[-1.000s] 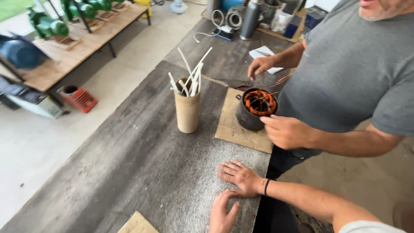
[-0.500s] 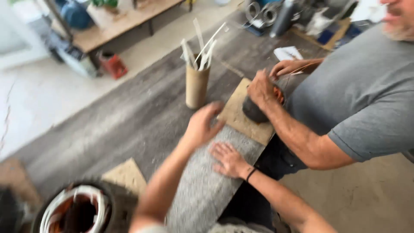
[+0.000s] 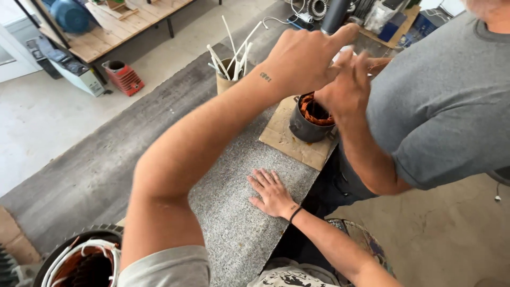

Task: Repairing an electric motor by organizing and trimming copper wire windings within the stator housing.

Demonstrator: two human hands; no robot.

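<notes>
My left hand is stretched out over a small dark motor stator with copper windings. Only its back shows; one finger points ahead, and I cannot see whether it holds anything. It touches or nearly touches the hand of a co-worker in a grey T-shirt, which rests on the stator's rim. The stator stands on a cardboard square. My right hand lies flat, fingers spread, on the speckled grey slab.
A cardboard tube holding several white strips stands left of the stator. A large stator sits at the bottom left. A wooden bench, a blue motor and a red box lie beyond. Tools crowd the table's far end.
My left hand has risen off the table and reached forward over the small stator to the co-worker's hand. My right hand has stayed flat on the slab.
</notes>
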